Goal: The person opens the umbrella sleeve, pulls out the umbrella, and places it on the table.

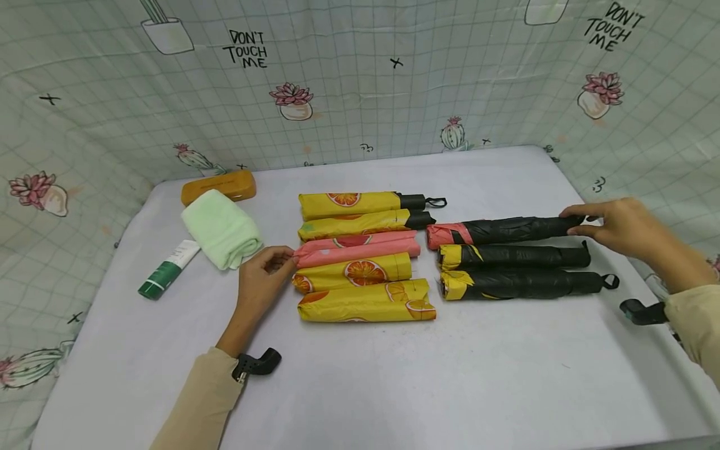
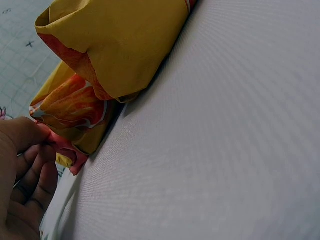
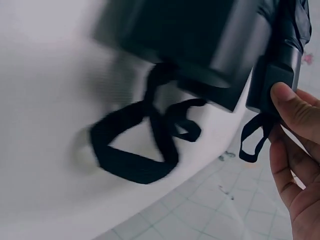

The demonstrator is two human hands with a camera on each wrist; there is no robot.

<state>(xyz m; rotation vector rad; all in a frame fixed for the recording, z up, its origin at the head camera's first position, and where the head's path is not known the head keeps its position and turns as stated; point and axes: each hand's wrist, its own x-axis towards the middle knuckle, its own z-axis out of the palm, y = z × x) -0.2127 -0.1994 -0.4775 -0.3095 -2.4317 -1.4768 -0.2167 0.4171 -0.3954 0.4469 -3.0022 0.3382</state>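
Observation:
My left hand (image 1: 265, 275) pinches the closed left end of a pink watermelon-print umbrella sleeve (image 1: 360, 250); the left wrist view shows thumb and fingers on its pink tip (image 2: 65, 147). With my right hand (image 1: 624, 234) I hold the handle end of a folded black umbrella (image 1: 517, 230) that has a pink part at its left end. In the right wrist view my thumb presses the black handle (image 3: 275, 75), and a wrist loop (image 3: 252, 142) hangs below it. The umbrella's pink end lies right by the sleeve's right end.
Two yellow-sleeved umbrellas (image 1: 349, 205) lie behind the pink sleeve, two yellow orange-print sleeves (image 1: 365, 301) in front. Two black-and-yellow umbrellas (image 1: 529, 282) lie at right. At left are a green cloth (image 1: 219, 225), a white-and-green tube (image 1: 169, 270) and an orange-brown case (image 1: 225, 186).

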